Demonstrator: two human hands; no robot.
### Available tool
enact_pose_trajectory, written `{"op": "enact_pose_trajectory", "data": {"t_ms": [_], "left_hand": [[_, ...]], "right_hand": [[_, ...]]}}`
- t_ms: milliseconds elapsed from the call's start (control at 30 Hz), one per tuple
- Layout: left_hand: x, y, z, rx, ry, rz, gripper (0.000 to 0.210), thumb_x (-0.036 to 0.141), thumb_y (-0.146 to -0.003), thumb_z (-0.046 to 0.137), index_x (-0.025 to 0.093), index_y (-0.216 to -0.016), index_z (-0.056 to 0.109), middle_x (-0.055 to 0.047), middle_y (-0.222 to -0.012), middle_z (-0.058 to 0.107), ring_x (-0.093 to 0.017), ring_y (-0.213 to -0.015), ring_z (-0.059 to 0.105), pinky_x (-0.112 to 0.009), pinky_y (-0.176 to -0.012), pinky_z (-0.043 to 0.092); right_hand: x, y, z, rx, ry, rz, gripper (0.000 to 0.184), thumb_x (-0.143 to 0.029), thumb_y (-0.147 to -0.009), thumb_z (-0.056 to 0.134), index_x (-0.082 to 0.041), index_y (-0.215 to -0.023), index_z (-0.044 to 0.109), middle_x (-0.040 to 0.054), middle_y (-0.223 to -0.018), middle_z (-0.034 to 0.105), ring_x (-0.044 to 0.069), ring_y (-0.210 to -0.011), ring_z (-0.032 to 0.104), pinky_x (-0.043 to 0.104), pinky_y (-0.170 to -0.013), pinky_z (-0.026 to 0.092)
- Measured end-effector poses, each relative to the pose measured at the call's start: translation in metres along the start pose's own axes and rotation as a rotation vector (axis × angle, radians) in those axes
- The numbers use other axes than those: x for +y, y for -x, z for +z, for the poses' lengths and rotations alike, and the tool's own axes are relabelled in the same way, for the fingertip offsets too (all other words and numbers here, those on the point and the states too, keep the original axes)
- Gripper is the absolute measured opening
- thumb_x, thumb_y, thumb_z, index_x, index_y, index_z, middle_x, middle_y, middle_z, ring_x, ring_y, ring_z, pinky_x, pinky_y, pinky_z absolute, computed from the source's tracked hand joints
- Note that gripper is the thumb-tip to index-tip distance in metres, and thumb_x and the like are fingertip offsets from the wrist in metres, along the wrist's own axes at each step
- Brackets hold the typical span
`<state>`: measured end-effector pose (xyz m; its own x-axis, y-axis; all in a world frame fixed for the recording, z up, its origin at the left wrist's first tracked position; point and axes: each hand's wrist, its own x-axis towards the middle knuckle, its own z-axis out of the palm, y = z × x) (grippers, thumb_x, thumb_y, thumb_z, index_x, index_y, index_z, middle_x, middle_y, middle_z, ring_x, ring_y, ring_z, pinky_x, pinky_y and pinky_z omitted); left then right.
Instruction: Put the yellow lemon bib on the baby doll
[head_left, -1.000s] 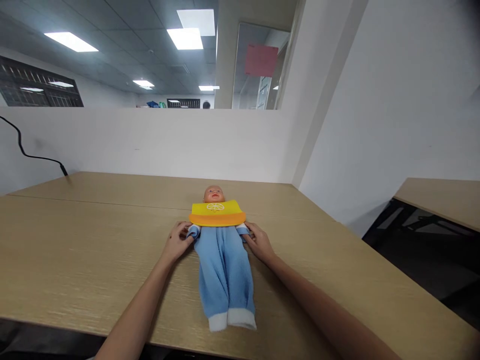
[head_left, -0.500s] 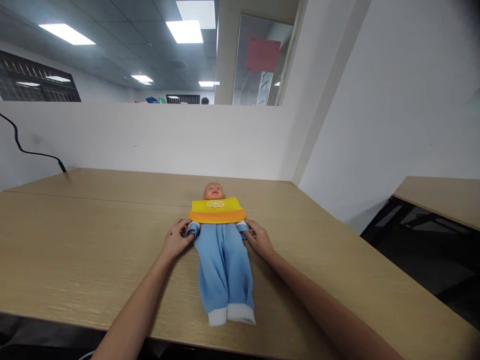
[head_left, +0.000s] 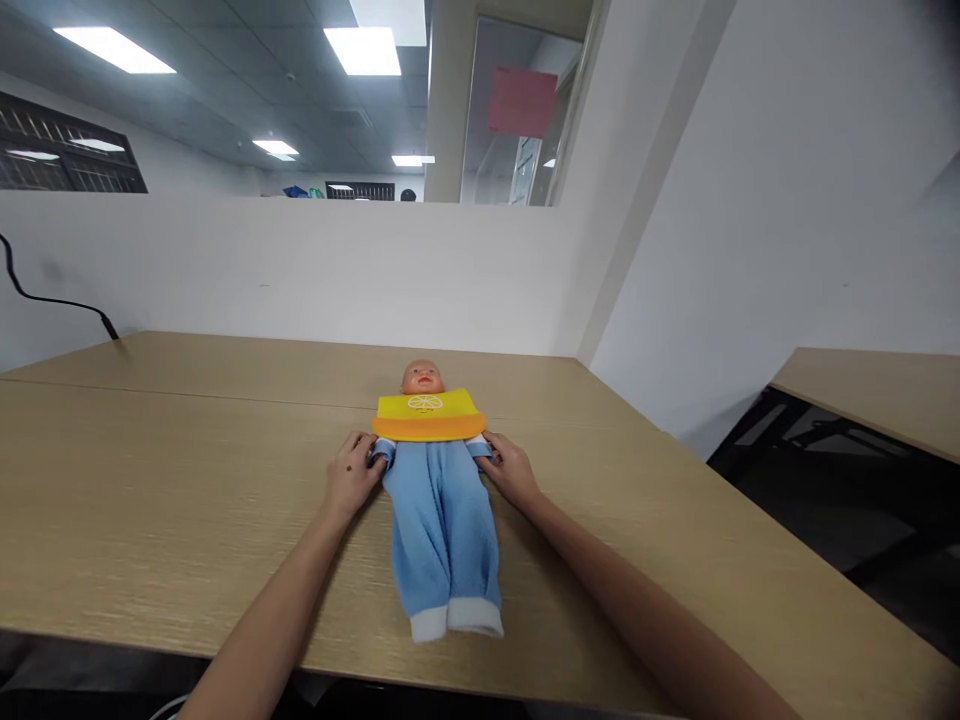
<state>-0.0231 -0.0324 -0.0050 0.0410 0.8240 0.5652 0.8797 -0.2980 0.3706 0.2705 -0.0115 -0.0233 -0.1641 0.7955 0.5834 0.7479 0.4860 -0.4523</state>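
A baby doll lies on its back on the table, head toward the wall. It wears light blue pants with white cuffs and a yellow bib with an orange lower pocket and a white citrus print. My left hand pinches the doll's blue sleeve cuff on the left side, below the bib. On the other side, my right hand has its fingers closed around the opposite sleeve end. The doll's own hands are mostly hidden by my fingers and the cuffs.
The wooden table reaches back to a white wall with a window above it. A black cable comes down at the far left. Another table with black legs stands at the right.
The whole view has shifted slightly, so everything sits a little farther left and higher. Both hands stay at the doll's sleeves, and the doll lies in the same pose.
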Motion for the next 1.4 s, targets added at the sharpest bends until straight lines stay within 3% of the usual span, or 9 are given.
{"op": "enact_pose_trajectory", "data": {"t_ms": [300, 633, 1033, 1400], "left_hand": [[0.015, 0.002, -0.004, -0.014, -0.180, 0.018, 0.020, 0.025, -0.083, 0.050, 0.017, -0.099, 0.058, -0.008, -0.100, 0.061, -0.022, -0.092, 0.057, -0.029, -0.073, 0.042], [0.015, 0.002, -0.001, 0.002, -0.300, 0.039, 0.021, 0.028, -0.086, 0.045, 0.018, -0.096, 0.059, -0.009, -0.100, 0.062, -0.022, -0.088, 0.057, -0.030, -0.065, 0.040], [0.020, 0.001, -0.004, -0.028, -0.377, 0.038, 0.021, 0.029, -0.086, 0.044, 0.017, -0.096, 0.059, -0.009, -0.097, 0.061, -0.023, -0.085, 0.057, -0.029, -0.056, 0.033], [0.018, 0.000, -0.003, -0.026, -0.326, 0.027, 0.019, 0.028, -0.085, 0.047, 0.018, -0.094, 0.060, -0.009, -0.096, 0.062, -0.022, -0.085, 0.058, -0.028, -0.060, 0.037]], "right_hand": [[-0.008, -0.001, -0.003, -0.011, 0.195, 0.000, 0.028, -0.031, -0.083, 0.051, -0.016, -0.104, 0.062, 0.0081, -0.098, 0.067, 0.020, -0.087, 0.061, 0.027, -0.075, 0.044], [-0.014, -0.001, -0.004, -0.052, 0.355, 0.053, 0.030, -0.035, -0.086, 0.049, -0.018, -0.108, 0.061, 0.0078, -0.106, 0.066, 0.020, -0.093, 0.060, 0.026, -0.078, 0.042], [-0.030, -0.008, -0.017, -0.169, 0.564, 0.047, 0.030, -0.039, -0.088, 0.048, -0.016, -0.099, 0.062, 0.0110, -0.096, 0.068, 0.021, -0.084, 0.062, 0.025, -0.067, 0.038], [-0.028, -0.007, -0.012, -0.123, 0.556, 0.103, 0.027, -0.040, -0.087, 0.046, -0.018, -0.091, 0.063, 0.0072, -0.090, 0.069, 0.020, -0.077, 0.063, 0.025, -0.059, 0.033]]}}
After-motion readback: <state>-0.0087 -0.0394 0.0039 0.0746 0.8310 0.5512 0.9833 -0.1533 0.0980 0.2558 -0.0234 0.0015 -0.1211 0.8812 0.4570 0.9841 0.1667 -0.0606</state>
